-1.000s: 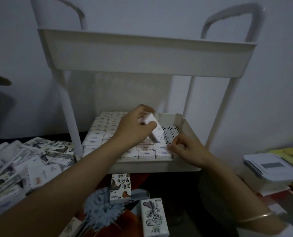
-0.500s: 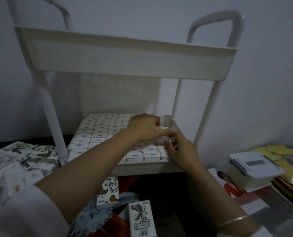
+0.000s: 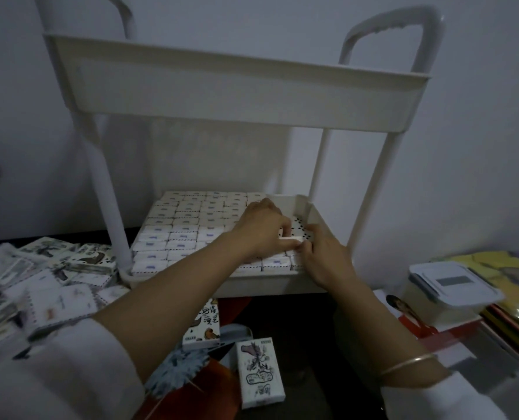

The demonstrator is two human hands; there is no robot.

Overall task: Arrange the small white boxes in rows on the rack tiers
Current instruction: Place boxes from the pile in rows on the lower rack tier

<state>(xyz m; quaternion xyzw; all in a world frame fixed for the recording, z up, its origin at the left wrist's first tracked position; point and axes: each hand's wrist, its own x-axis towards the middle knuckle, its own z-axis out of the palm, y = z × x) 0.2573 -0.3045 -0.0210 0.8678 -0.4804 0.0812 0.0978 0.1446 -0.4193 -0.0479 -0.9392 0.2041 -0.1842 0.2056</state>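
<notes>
A white two-tier rack stands in front of me against the wall; its upper tier (image 3: 237,95) hides its own contents. Rows of small white boxes (image 3: 182,228) cover most of the lower tier (image 3: 270,283), and a strip of perforated floor (image 3: 301,223) shows bare at the right. My left hand (image 3: 261,228) grips one small white box (image 3: 291,239) low over that bare strip, just above the front rows. My right hand (image 3: 324,256) rests on the front right boxes, its fingertips touching the held box's right end.
A loose heap of illustrated packs (image 3: 40,283) lies left of the rack. Two illustrated boxes (image 3: 202,325) (image 3: 259,371) and a blue fluffy item (image 3: 176,368) lie below the tier. At right stand a lidded plastic container (image 3: 449,289) and coloured folders (image 3: 509,268).
My left hand has brought the box down from a tilted hold above the tier to the bare right strip. My right hand shifted in to meet its end.
</notes>
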